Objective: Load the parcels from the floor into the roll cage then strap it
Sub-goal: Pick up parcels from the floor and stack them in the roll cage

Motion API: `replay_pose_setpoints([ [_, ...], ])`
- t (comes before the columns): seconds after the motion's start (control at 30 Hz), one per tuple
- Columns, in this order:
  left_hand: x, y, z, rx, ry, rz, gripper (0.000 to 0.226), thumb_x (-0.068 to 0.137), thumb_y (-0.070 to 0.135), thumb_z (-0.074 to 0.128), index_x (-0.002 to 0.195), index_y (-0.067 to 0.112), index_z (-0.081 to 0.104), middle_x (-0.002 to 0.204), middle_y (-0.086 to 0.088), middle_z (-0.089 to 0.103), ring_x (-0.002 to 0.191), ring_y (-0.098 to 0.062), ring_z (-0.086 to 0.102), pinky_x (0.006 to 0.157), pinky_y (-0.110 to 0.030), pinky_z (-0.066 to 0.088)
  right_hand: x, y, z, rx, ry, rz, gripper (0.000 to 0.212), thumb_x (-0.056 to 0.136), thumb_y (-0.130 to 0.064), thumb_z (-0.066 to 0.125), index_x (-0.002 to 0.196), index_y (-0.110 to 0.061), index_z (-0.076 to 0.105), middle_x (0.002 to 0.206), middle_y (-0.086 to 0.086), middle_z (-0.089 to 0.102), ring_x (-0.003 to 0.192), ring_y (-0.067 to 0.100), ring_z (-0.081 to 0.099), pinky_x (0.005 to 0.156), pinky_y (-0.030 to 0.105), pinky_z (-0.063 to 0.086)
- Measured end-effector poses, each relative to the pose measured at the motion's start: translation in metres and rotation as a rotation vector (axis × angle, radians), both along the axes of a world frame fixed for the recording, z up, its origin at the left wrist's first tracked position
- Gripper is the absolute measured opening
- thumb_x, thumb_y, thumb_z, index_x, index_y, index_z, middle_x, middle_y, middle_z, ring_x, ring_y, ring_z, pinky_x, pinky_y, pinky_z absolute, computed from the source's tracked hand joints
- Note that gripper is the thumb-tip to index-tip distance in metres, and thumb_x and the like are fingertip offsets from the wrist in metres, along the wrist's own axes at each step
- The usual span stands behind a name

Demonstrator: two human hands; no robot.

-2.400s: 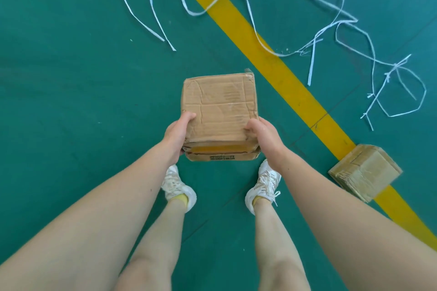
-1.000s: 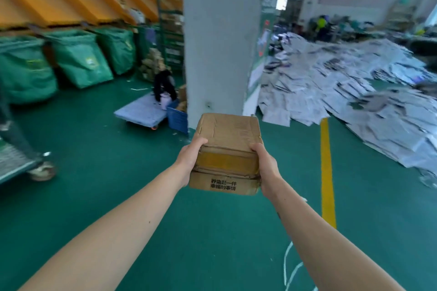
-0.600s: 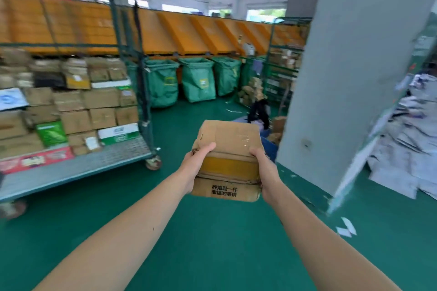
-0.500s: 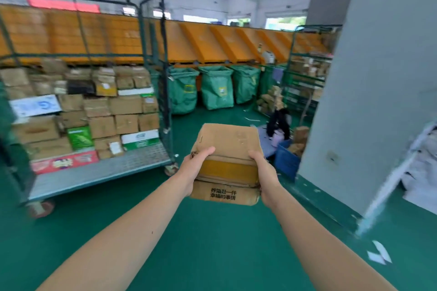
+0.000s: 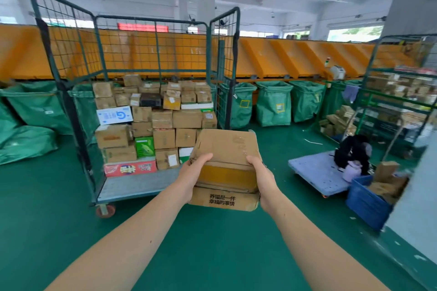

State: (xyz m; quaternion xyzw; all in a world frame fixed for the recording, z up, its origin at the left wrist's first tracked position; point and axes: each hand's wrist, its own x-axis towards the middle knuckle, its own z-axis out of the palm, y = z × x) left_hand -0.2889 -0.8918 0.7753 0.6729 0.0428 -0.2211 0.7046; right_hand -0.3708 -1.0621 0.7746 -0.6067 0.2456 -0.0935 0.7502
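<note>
I hold a worn brown cardboard parcel (image 5: 225, 163) with black printed characters on its near face, out in front of me at chest height. My left hand (image 5: 192, 172) grips its left side and my right hand (image 5: 261, 176) grips its right side. Straight ahead stands the green wire roll cage (image 5: 151, 54) on wheels, its front open and its right gate swung outward. Several stacked parcels (image 5: 153, 123) fill the back of its grey deck (image 5: 132, 185). The parcel in my hands is apart from the cage, just right of the deck's front.
Green sack bins (image 5: 274, 101) line the orange chute wall (image 5: 295, 56) behind. A blue flat trolley (image 5: 318, 172) with a black bag, and a blue crate (image 5: 366, 203), sit to the right. A green shelf rack (image 5: 399, 92) stands far right. Green sacks (image 5: 26, 142) lie left.
I lifted the parcel off the floor, raised my head and turned left. The roll cage has come from the left edge to straight ahead and closer; my grip is unchanged.
</note>
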Motion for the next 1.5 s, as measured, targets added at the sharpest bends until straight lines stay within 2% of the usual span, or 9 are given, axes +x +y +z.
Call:
replay_pose_setpoints([
  [0.13, 0.057, 0.004, -0.011, -0.026, 0.006, 0.07, 0.115, 0.044, 0.076, 0.078, 0.143, 0.033, 0.038, 0.13, -0.004, 0.055, 0.113, -0.029, 0.055, 0.093, -0.053, 0.05, 0.07, -0.002, -0.007, -0.024, 0.027, 0.057, 0.041, 0.087, -0.054, 0.061, 0.118, -0.026, 0.057, 0.117, 0.006, 0.063, 0.105, 0.026, 0.061, 0.086, 0.042, 0.052],
  [0.3, 0.139, -0.004, -0.014, -0.043, 0.001, 0.13, 0.132, 0.027, 0.082, 0.079, 0.144, 0.039, 0.035, 0.137, -0.005, 0.052, 0.119, -0.031, 0.053, 0.095, -0.056, 0.048, 0.163, -0.015, -0.008, -0.034, 0.021, 0.133, 0.045, 0.088, -0.055, 0.06, 0.122, -0.024, 0.055, 0.116, 0.006, 0.063, 0.102, 0.026, 0.062, 0.074, 0.038, 0.051],
  [0.47, 0.249, -0.027, 0.002, -0.052, -0.031, 0.184, 0.133, 0.024, 0.082, 0.08, 0.142, 0.037, 0.039, 0.139, -0.005, 0.051, 0.122, -0.031, 0.051, 0.101, -0.056, 0.044, 0.29, -0.047, 0.005, -0.061, 0.001, 0.207, 0.06, 0.082, -0.06, 0.063, 0.13, -0.025, 0.053, 0.121, 0.005, 0.062, 0.107, 0.026, 0.061, 0.094, 0.046, 0.052],
  [0.63, 0.338, -0.05, -0.006, -0.082, -0.046, 0.243, 0.122, 0.026, 0.083, 0.079, 0.135, 0.039, 0.048, 0.134, -0.003, 0.055, 0.119, -0.03, 0.054, 0.1, -0.056, 0.044, 0.385, -0.075, 0.0, -0.081, 0.0, 0.275, 0.069, 0.074, -0.064, 0.065, 0.131, -0.026, 0.055, 0.123, 0.004, 0.063, 0.109, 0.027, 0.061, 0.096, 0.046, 0.051],
  [0.77, 0.403, -0.06, -0.024, -0.062, -0.005, 0.241, 0.123, 0.026, 0.085, 0.076, 0.136, 0.039, 0.047, 0.136, -0.004, 0.054, 0.122, -0.03, 0.052, 0.102, -0.056, 0.042, 0.445, -0.087, -0.014, -0.045, 0.039, 0.311, 0.092, 0.05, -0.071, 0.067, 0.131, -0.029, 0.056, 0.125, 0.004, 0.063, 0.112, 0.028, 0.061, 0.1, 0.05, 0.05],
  [1.03, 0.57, -0.067, -0.041, -0.029, 0.03, 0.213, 0.112, 0.031, 0.081, 0.076, 0.131, 0.036, 0.052, 0.131, -0.005, 0.057, 0.119, -0.03, 0.055, 0.1, -0.054, 0.045, 0.604, -0.092, -0.026, -0.015, 0.069, 0.284, 0.098, 0.041, -0.07, 0.067, 0.129, -0.03, 0.056, 0.124, 0.004, 0.063, 0.111, 0.028, 0.061, 0.101, 0.05, 0.05],
  [1.2, 0.684, -0.067, -0.023, -0.045, -0.023, 0.145, 0.059, 0.065, 0.066, 0.071, 0.112, 0.033, 0.058, 0.115, -0.01, 0.064, 0.106, -0.032, 0.061, 0.094, -0.054, 0.051, 0.72, -0.087, -0.02, -0.023, 0.051, 0.237, 0.091, 0.044, -0.067, 0.068, 0.126, -0.029, 0.059, 0.121, 0.005, 0.066, 0.107, 0.028, 0.064, 0.098, 0.05, 0.052],
  [1.4, 0.807, -0.069, -0.027, 0.02, -0.018, 0.108, 0.102, 0.043, 0.078, 0.071, 0.133, 0.035, 0.049, 0.133, -0.007, 0.055, 0.119, -0.029, 0.054, 0.101, -0.051, 0.046, 0.833, -0.084, -0.021, 0.02, 0.112, 0.222, 0.052, 0.077, -0.059, 0.062, 0.121, -0.031, 0.059, 0.117, 0.009, 0.067, 0.106, 0.031, 0.064, 0.092, 0.051, 0.054],
  [1.5, 0.852, -0.074, -0.038, 0.019, 0.01, 0.105, 0.11, 0.036, 0.079, 0.074, 0.133, 0.035, 0.048, 0.13, -0.006, 0.056, 0.116, -0.03, 0.055, 0.099, -0.051, 0.047, 0.876, -0.093, -0.031, 0.037, 0.184, 0.216, 0.035, 0.089, -0.053, 0.057, 0.115, -0.029, 0.057, 0.115, 0.009, 0.063, 0.099, 0.028, 0.059, 0.068, 0.036, 0.045],
])
